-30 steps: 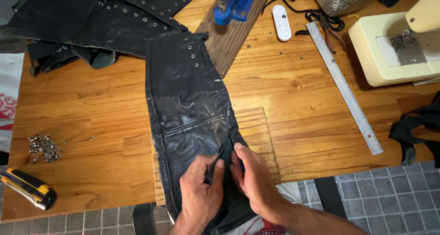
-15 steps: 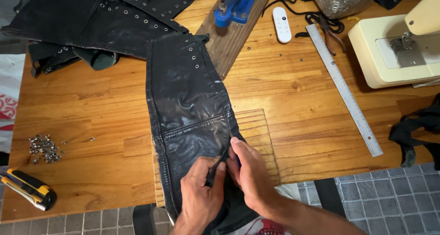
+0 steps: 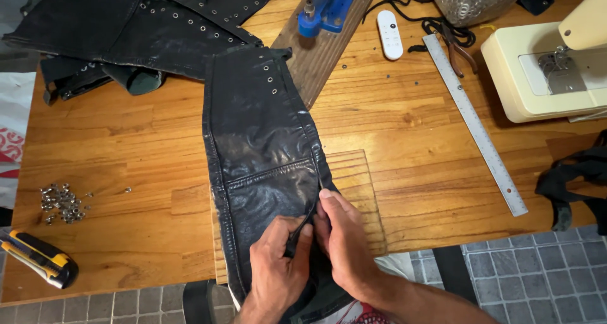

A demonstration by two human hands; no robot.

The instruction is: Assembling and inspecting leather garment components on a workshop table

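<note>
Both hands are working at the lower middle of the frame on a black leather panel (image 3: pixel 262 153) that is lying lengthwise down the centre of the wooden desk (image 3: pixel 404 140), its lower part over a small slatted wooden board (image 3: pixel 354 191). The left hand (image 3: pixel 278 273) is pinching the panel's right edge, fingers (image 3: pixel 302 232) closed on the dark seam. The right hand (image 3: pixel 344 242) is pressing just beside it, fingers curled onto the same edge. More black eyelet-studded pieces (image 3: pixel 145 20) are lying at the upper left. A pile of metal eyelets (image 3: pixel 60 202) and a yellow utility knife (image 3: pixel 38 256) are sitting at the lower left; a steel ruler (image 3: pixel 474 123) and a cream sewing machine (image 3: pixel 550 65) are at the right.
</note>
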